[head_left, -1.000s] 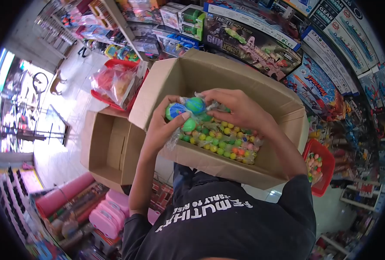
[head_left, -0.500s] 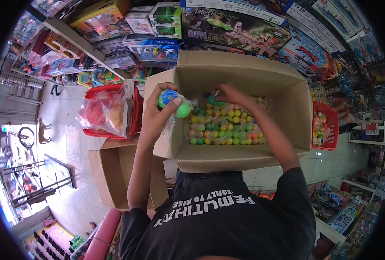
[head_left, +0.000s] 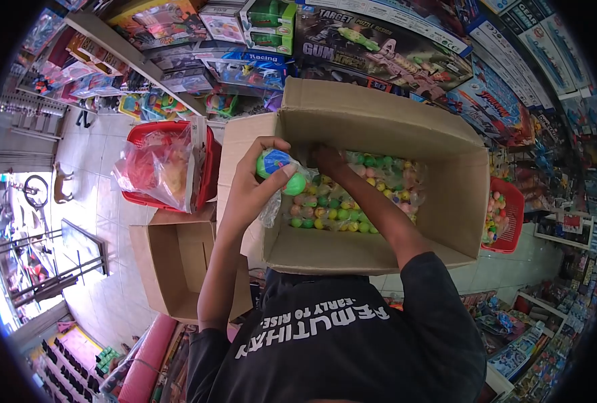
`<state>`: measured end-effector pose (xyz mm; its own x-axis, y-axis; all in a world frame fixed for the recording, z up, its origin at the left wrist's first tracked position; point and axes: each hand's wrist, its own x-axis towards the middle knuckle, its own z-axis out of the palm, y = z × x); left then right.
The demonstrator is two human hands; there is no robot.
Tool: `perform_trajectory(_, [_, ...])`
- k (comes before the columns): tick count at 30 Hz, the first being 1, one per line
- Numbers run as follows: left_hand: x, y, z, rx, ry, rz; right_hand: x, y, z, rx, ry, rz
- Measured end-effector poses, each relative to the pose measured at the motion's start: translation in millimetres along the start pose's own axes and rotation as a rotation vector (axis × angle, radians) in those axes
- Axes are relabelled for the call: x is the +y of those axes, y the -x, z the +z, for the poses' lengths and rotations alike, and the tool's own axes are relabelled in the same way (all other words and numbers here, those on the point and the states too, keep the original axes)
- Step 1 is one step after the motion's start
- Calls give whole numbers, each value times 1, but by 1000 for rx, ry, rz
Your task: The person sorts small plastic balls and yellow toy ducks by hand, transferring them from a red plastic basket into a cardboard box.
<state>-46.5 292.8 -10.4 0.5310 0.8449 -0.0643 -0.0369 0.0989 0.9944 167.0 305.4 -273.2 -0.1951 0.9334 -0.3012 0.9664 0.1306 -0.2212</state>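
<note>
My left hand (head_left: pixel 246 191) is closed around a clear-wrapped pack of toy balls at the left rim of a large cardboard box. A blue and green ball (head_left: pixel 272 162) and a plain green ball (head_left: pixel 294 185) show beyond my fingers, with loose clear plastic (head_left: pixel 269 212) hanging below. My right hand (head_left: pixel 326 160) reaches down inside the cardboard box (head_left: pixel 379 258), near its far left corner. Shadow hides those fingers and anything in them. Around and below that arm lie rows of bagged small balls (head_left: pixel 342 214), yellow, green and orange.
A red basket (head_left: pixel 204 168) with plastic-bagged items stands left of the box, above a smaller open carton (head_left: pixel 171 269). Another red basket (head_left: pixel 510 225) with small balls is at the right. Boxed toys (head_left: pixel 379 50) line the shelf behind.
My right hand has moved left and deeper into the box's far left corner. My left hand keeps its hold on the wrapped balls. The whole view has shifted slightly.
</note>
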Motion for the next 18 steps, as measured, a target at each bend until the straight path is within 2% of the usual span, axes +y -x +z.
perform_trajectory(1, [-1, 0, 1, 22, 5, 12, -1, 1, 1, -2, 1, -6])
perform_trajectory(3, [-2, -2, 1, 37, -3, 14, -4, 3, 9, 170, 21, -40])
perform_trajectory(5, [-3, -3, 1, 48, -13, 16, 7, -4, 31, 205, -49, -90])
perform_trajectory(7, [-3, -4, 2, 62, 5, 11, 4, 0, 25, 240, -121, -134])
perform_trajectory(10, [-3, -8, 3, 72, 5, 21, 7, 4, 25, 156, -229, -127])
perform_trajectory(12, [-4, -10, 4, 79, 1, 17, 9, -2, 30, -36, -307, -35])
perform_trajectory(13, [-4, -11, 5, 86, -2, 16, 11, -4, 35, -38, -309, -33])
perform_trajectory(15, [-1, -13, 7, 86, -3, 2, 12, -7, 43, 63, -91, -112])
perform_trajectory(16, [-1, -14, 9, 87, -7, -8, 8, 0, 33, 60, -92, -112])
perform_trajectory(18, [-2, -16, 11, 93, -14, 1, 1, 16, 19, 241, -236, -200])
